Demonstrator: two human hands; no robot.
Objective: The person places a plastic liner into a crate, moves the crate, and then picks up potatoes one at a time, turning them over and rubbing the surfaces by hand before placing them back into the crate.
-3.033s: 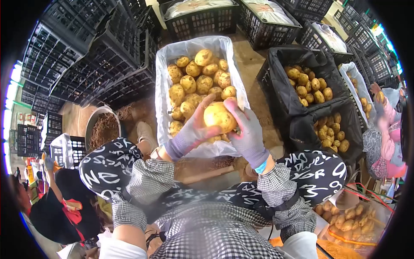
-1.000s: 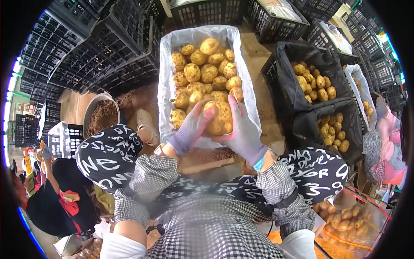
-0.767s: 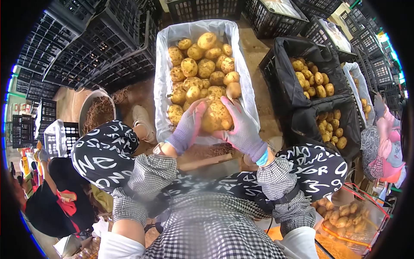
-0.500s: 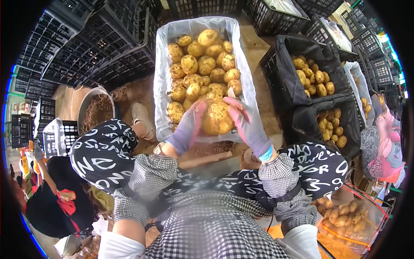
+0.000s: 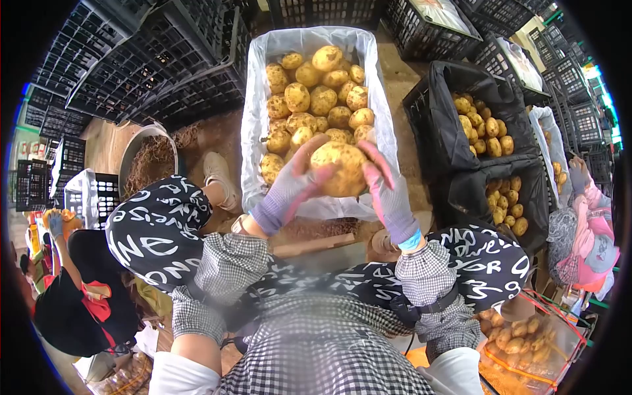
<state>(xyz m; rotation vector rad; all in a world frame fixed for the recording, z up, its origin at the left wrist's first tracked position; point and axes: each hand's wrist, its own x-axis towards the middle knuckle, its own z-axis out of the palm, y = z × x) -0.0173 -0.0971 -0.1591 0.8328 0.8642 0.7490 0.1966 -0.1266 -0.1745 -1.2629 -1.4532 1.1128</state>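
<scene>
A large potato [image 5: 341,170], yellow with brown soil patches, is held between my two gloved hands. My left hand [image 5: 291,184] wraps its left side, with the thumb across the front. On the other side my right hand [image 5: 387,187] grips it with the fingers curled over its edge. Both gloves are purple-grey and pink. Just beyond and below the hands stands a crate lined with white plastic [image 5: 255,125], filled with soil-spotted potatoes [image 5: 322,100]. The hands and the held potato cover the crate's near part.
Two black-lined crates [image 5: 442,118] of potatoes stand to the right. A bucket of brown debris [image 5: 125,161] is at left, below stacked black crates [image 5: 155,66]. A netted heap of potatoes [image 5: 520,339] lies at lower right. Co-workers sit at left [image 5: 79,296] and right [image 5: 586,230].
The held potato has been turned from upright to lying sideways and lifted slightly. My left fingers have moved round behind it, and the view has shifted a little.
</scene>
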